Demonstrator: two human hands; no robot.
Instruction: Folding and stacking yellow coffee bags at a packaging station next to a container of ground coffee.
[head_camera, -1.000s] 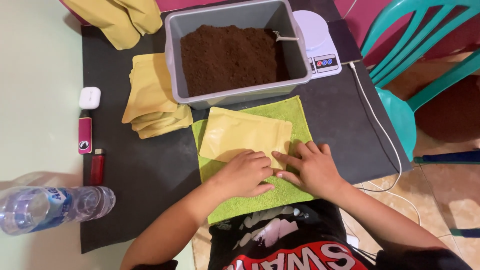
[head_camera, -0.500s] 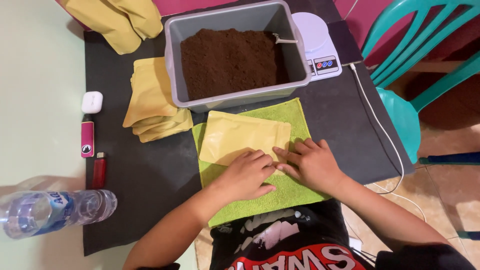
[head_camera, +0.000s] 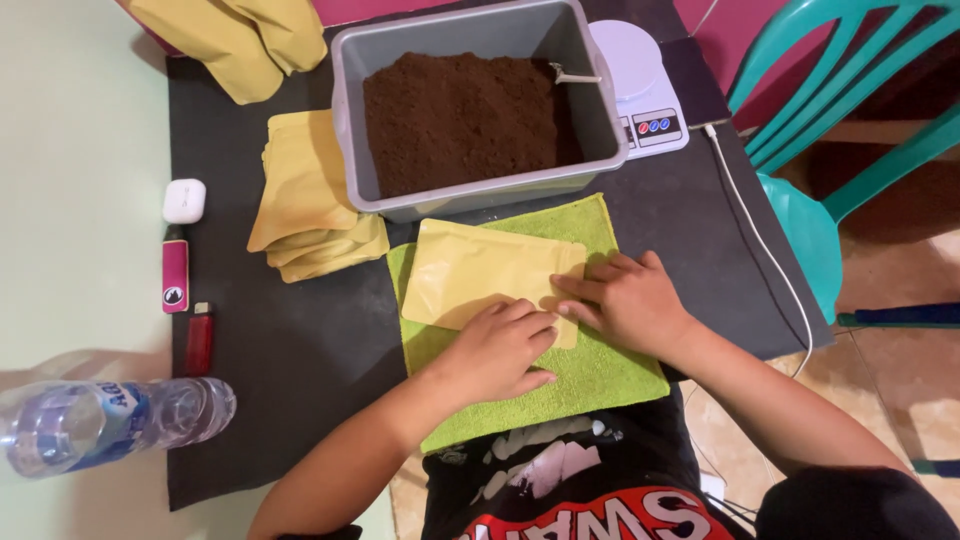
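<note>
Pouch (head_camera: 480, 275), flat yellow, lies on green towel (head_camera: 600, 385) just before grey tub of brown powder (head_camera: 460, 120). Left hand (head_camera: 500, 350) loosely curled, knuckles pressing pouch's near edge; right hand (head_camera: 625, 300) flat, fingers spread on near right corner. Neither grips. Judgement: press evenly along edge, keep pouch square on towel, clear of tub.

A pale table (head_camera: 80, 200) carries a black mat (head_camera: 300, 350) and a lying water bottle (head_camera: 110, 420).
</note>
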